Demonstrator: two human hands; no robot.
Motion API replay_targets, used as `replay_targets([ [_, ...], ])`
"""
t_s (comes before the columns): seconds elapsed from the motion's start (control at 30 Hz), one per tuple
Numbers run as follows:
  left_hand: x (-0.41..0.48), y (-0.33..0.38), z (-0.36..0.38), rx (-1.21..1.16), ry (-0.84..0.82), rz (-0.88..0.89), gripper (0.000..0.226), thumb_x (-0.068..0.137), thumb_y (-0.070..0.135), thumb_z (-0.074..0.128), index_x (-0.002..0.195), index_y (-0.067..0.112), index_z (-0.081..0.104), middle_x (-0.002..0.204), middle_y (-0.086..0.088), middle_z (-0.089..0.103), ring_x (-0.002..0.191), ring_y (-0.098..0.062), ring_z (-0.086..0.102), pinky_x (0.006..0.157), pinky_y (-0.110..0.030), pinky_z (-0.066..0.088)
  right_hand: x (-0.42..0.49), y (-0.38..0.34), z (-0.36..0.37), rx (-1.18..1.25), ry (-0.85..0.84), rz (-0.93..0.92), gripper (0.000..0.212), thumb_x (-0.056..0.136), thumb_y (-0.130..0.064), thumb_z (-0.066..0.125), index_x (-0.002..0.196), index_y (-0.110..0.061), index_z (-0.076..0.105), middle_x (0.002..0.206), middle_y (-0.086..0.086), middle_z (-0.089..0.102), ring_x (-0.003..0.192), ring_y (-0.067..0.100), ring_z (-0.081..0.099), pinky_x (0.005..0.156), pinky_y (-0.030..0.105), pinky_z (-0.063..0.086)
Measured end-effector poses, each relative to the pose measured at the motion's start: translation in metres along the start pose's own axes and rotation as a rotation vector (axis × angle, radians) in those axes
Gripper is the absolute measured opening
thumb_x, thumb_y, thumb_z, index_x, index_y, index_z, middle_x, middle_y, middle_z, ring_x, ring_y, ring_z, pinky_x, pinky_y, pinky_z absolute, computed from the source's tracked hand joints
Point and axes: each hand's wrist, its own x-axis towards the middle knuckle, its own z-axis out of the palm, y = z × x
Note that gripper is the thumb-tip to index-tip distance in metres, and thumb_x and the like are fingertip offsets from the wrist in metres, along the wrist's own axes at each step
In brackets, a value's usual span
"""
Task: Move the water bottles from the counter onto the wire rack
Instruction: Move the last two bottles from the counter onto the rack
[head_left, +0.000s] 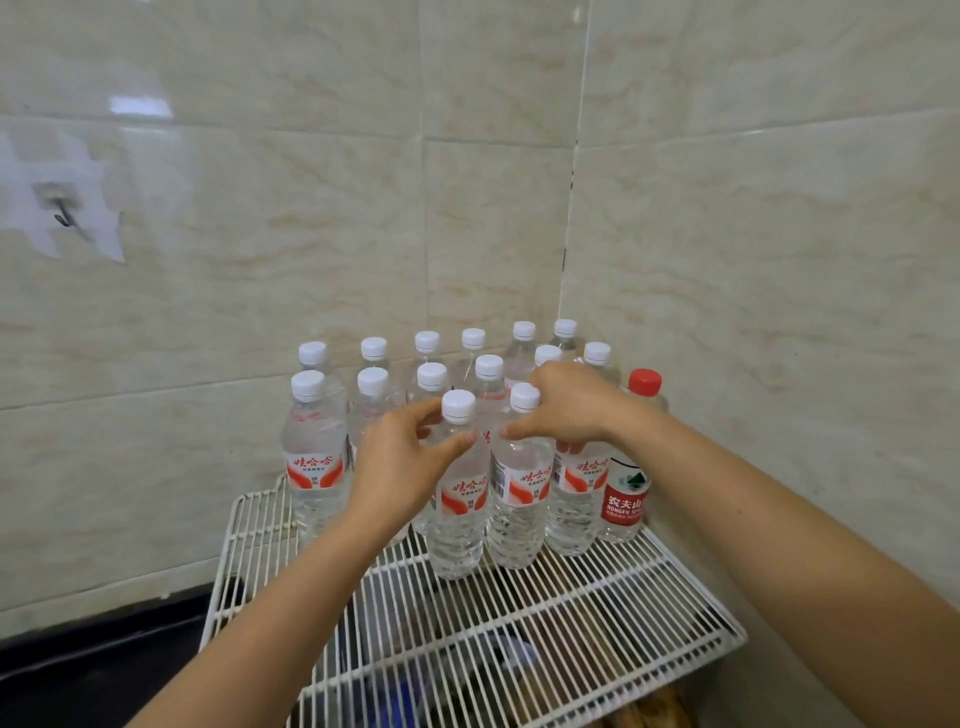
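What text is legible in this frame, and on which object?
"娃哈哈": red script on the red-and-white labels of the clear plastic white-capped water bottles on the white wire rack.
"农夫山": white characters on the red label of the clear red-capped bottle; the label's edge cuts off the rest.
"NONGFU SP": below it on the same label, cut off.
Fine print and barcodes on all labels: too small to read.
Paper patch on the tiled wall: no readable text.

— Where do the bottles stand?
— On the wire rack (519, 613), in rows at its back, in the corner of the two walls.
— And the front of the rack?
— It is bare. Two bottles stand before the rows: the front left bottle (457, 499) and the front right bottle (519, 499), touching.
— And at the far right?
— One bottle of another brand (626, 493), beside the right wall (779, 260).
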Motion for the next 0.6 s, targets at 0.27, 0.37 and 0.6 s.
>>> replay_targets([
  [0.27,-0.003,-0.002,-0.002,-0.038,-0.031,-0.054,0.052,0.082,0.036,0.069,0.131,0.024,0.055,0.131,0.008,0.060,0.108,-0.013,0.058,0.087,-0.030,0.047,0.003,-0.008,0.011,-0.012,0.101,0.006,0.037,0.081,-0.048,0.066,0.078,-0.013,0.054,0.067,0.005,0.061,0.058,0.023,0.065,0.049,0.028,0.042],
  [0.37,-0.005,-0.003,-0.002,-0.046,-0.028,-0.057,0.052,0.082,0.037,0.068,0.131,0.025,0.055,0.132,0.009,0.059,0.111,-0.014,0.058,0.087,-0.030,0.046,0.002,-0.006,0.013,0.015,0.117,0.006,0.033,0.080,-0.047,0.067,0.076,-0.019,0.049,0.068,0.002,0.059,0.054,0.018,0.060,0.049,0.027,0.042],
  [0.6,-0.011,-0.007,-0.001,0.020,0.012,-0.059,0.054,0.082,0.041,0.067,0.132,0.027,0.053,0.131,0.007,0.060,0.102,-0.011,0.060,0.079,-0.026,0.044,-0.006,-0.002,0.013,0.032,0.161,0.001,0.034,0.079,-0.049,0.066,0.081,-0.015,0.059,0.069,0.003,0.063,0.058,0.018,0.059,0.055,0.033,0.050],
])
